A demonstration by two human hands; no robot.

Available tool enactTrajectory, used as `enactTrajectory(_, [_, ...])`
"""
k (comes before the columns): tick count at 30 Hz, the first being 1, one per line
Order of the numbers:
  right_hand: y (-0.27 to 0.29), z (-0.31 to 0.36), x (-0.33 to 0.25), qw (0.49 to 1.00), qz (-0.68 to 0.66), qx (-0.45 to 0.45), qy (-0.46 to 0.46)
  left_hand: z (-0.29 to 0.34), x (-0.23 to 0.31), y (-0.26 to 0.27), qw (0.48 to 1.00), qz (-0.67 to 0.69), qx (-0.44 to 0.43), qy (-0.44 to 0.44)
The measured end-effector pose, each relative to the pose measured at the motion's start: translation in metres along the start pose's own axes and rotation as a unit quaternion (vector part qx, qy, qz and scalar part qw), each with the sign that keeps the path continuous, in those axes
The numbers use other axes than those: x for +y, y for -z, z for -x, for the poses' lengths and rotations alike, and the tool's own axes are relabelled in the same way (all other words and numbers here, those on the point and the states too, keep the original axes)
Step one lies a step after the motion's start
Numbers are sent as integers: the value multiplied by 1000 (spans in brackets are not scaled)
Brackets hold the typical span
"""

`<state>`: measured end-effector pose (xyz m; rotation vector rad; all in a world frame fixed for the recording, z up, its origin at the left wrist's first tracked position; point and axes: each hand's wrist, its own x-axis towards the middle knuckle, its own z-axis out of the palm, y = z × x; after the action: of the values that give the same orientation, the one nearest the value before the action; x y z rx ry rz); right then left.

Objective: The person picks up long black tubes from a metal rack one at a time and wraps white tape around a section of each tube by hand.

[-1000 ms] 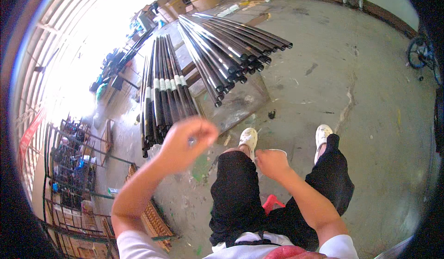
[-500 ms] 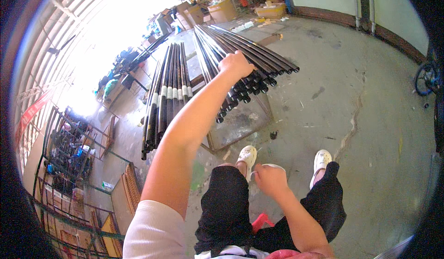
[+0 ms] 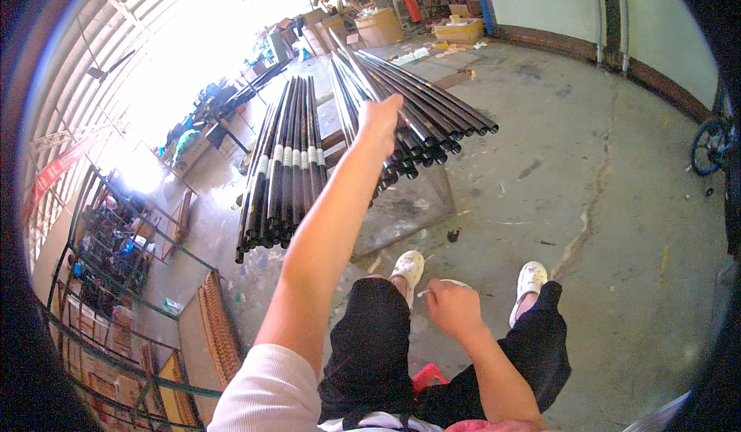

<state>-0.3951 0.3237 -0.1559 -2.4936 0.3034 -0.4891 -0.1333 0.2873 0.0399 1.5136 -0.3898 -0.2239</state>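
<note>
My left hand [image 3: 381,123] reaches far forward with its fingers closed around a long black tube [image 3: 361,71]. That tube lies over the right-hand pile of black tubes [image 3: 451,115], its far end raised above the rest. Left of my forearm is a second pile of black tubes [image 3: 289,115], several with white bands around them. Close to my body, my right hand [image 3: 454,308] is closed, with a bit of something white showing at its edges. Fingers and shadow hide most of that white thing, so its kind is unclear.
Beneath the piles stands a metal frame [image 3: 407,233] on the grey floor. Wire racks [image 3: 100,277] with goods line the left side. Cardboard boxes [image 3: 380,27] stand at the back. A wheel [image 3: 708,148] shows at the right edge, and my white clogs [image 3: 531,279] are below.
My left hand has shifted a little to the left and now has one tube raised over the right-hand pile. My right hand stays near my lap, still closed.
</note>
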Motion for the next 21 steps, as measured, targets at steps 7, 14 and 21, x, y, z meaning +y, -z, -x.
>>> enactTrajectory(7, [1, 5, 8, 1000, 8, -6, -12, 147, -9, 44, 970, 230, -72, -2])
enactTrajectory(14, [-4, 5, 6, 998, 32, -40, -38, 190, -36, 66, 970, 190, -138, 68])
enactTrajectory(21, [-14, 25, 28, 986, -118, 31, -116, 247, -39, 78, 964, 217, -156, -13])
